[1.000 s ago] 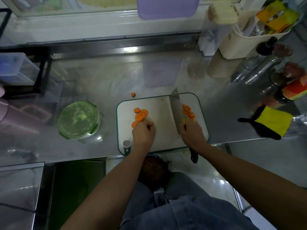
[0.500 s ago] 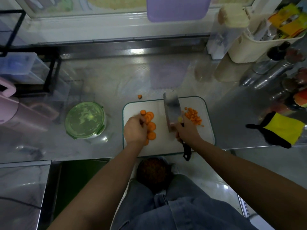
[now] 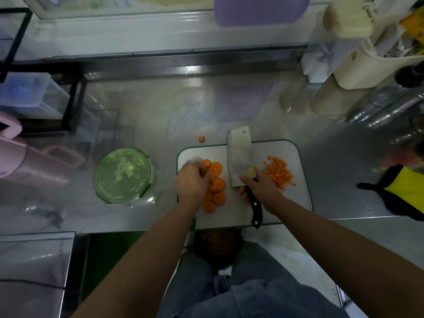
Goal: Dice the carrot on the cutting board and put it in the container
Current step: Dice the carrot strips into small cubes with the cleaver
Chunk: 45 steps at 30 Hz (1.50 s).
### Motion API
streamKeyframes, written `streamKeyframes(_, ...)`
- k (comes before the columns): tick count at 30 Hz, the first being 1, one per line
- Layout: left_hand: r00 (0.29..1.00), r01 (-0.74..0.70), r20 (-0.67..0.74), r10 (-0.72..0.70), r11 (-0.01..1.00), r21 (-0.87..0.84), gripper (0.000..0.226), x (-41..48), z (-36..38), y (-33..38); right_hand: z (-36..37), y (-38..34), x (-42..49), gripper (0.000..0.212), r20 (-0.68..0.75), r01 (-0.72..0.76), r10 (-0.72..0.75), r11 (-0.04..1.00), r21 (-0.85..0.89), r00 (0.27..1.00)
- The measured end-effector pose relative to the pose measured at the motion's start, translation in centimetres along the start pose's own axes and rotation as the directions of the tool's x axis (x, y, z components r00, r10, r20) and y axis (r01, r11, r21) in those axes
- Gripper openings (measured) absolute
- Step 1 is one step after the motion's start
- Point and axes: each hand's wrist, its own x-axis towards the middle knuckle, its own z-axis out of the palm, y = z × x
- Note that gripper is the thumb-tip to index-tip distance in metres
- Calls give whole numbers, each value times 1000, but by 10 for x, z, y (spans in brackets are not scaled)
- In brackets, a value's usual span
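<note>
Two heaps of carrot lie on the white cutting board, with the cleaver between them. On the left are the carrot slices, flat orange rounds that overlap in a loose row running toward the near edge. On the right is the diced carrot, a small mound of cubes with a few crumbs scattered around it. The left hand sits at the far end of the row, knuckles up and fingers curled down onto the rounds, holding them in place. The right hand is wrapped around the cleaver's black handle, with one finger laid along the base of the blade. The broad face of the blade is turned up toward the camera, and its far end reaches past the board's far edge (whether the edge touches the board cannot be told). One stray carrot piece rests on the steel counter just beyond the board's far left corner. The container, round with a green clip-on lid in place, stands on the counter to the left of the board, apart from it. A yellow and black glove lies well off to the right.
</note>
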Motion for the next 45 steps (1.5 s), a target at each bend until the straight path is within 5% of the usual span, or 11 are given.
streamKeyframes(11, 997, 52, -62, -47, 994, 92, 13, 9, -17, -13, 2, -1, 3, 11, 0, 7, -7, 1000, -9, 1000)
streamKeyframes(16, 970, -179, -158, 186, 982, 61, 19, 11, -13, -5, 0, -2, 3, 17, -44, 30, -32, 999, -34, 999)
streamKeyframes(20, 886, -462, 106, 451, 841, 281, 40, 18, -11, 8, -5, -8, 2, 10, -88, 61, -60, 998, 8, 994)
streamKeyframes(25, 858, -513, 256, 445, 725, 459, 51, 16, -16, 8, -10, -15, 2, 10, -94, 80, -78, 997, 16, 993)
streamKeyframes(39, 817, -575, 247, 521, 702, 420, 30, 21, -20, 9, -7, -17, -6, 11, -73, 59, -59, 998, -3, 996)
streamKeyframes(45, 908, -418, 54, 415, 904, 88, 7, 17, -26, 17, -12, -16, -9, 9, -97, 82, -83, 997, -15, 992)
